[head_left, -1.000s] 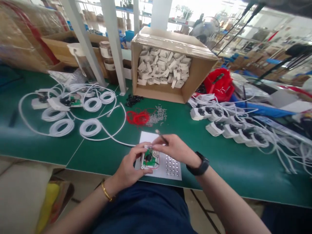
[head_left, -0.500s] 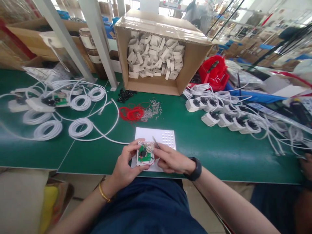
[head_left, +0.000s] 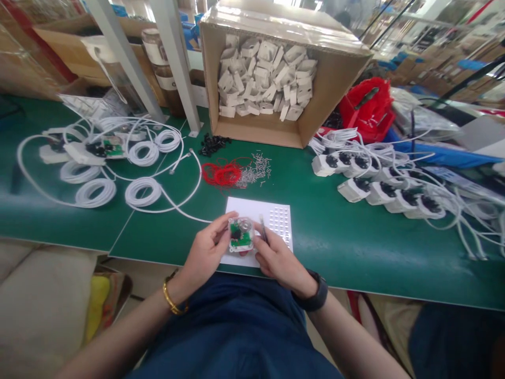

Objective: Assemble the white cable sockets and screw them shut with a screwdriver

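Left hand (head_left: 208, 243): fingers and thumb curled in, pinching the left side of the square housing (head_left: 241, 241); a gold bracelet (head_left: 170, 299) circles my wrist.
Right hand (head_left: 276, 258): mostly closed, a slim tool (head_left: 263, 229) caught in my fingers with its pale tip pointing away from me; I cannot tell what kind of tool it is. My fingertips also meet the housing's right side. A black watch (head_left: 316, 293) sits on this wrist.
Housing: held between my two hands, above the white sheet (head_left: 244, 205) near the bench's front edge; a green circuit board with a dark round part shows inside, and its face looks glossy and clear.
White sheet: flat on the green bench (head_left: 335, 242), partly under my hands, with rows of small shiny pieces (head_left: 280, 218) along its right side.
White cable (head_left: 193, 215): runs across the bench from the left and disappears behind my left hand.
Cable coils (head_left: 142, 192): several lie to the left, beside white units with exposed boards.
Loose parts: red rings (head_left: 221, 175) in a tangle, small metal screws (head_left: 258, 168) touching them on the right, black pieces (head_left: 213, 143) just behind.
Cardboard box (head_left: 256, 136): on its side, opening toward me, piled with white plastic shells (head_left: 268, 79).
White camera-like units (head_left: 379, 193): lined up in rows to the right, their cables trailing off.
Red bin (head_left: 369, 118): behind those rows, heaped with red material.
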`<state>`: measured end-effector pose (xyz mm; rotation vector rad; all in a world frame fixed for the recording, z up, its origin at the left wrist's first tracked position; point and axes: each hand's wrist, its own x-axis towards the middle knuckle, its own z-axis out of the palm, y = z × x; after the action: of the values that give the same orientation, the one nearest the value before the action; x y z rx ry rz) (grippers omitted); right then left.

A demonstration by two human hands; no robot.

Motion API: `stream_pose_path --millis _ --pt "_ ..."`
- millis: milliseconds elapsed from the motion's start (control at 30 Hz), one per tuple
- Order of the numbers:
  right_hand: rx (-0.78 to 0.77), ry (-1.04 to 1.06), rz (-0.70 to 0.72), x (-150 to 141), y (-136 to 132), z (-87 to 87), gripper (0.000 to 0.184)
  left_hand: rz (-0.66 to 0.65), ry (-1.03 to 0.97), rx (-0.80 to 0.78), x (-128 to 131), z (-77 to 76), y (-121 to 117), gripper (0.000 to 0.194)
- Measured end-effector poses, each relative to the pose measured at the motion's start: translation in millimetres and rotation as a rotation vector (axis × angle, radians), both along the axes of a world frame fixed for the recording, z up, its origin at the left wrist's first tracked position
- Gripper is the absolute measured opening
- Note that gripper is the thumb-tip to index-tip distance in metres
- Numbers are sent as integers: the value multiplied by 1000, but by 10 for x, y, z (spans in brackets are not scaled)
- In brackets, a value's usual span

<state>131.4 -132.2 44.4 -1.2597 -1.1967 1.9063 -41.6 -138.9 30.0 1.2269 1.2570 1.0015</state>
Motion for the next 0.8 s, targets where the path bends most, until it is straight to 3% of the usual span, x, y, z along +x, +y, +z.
stream_pose_path --millis 200,433,500,633,800 --pt "-82 96 27 41 11 28 50 -41 -66 -25 14 -93 -65 61" --pt "-63 38 16 -7 16 10 58 -19 -94 -50 64 -31 -52 69" --pt "-52 14 14 -14 24 26 59 -2 -138 -74 49 -22 -44 66" --pt "-38 -11 38 19 30 39 59 37 -226 -128 -21 -27 10 42" --pt "27 -35 48 55 -6 -25 57 86 -121 -144 -28 -10 76 32"
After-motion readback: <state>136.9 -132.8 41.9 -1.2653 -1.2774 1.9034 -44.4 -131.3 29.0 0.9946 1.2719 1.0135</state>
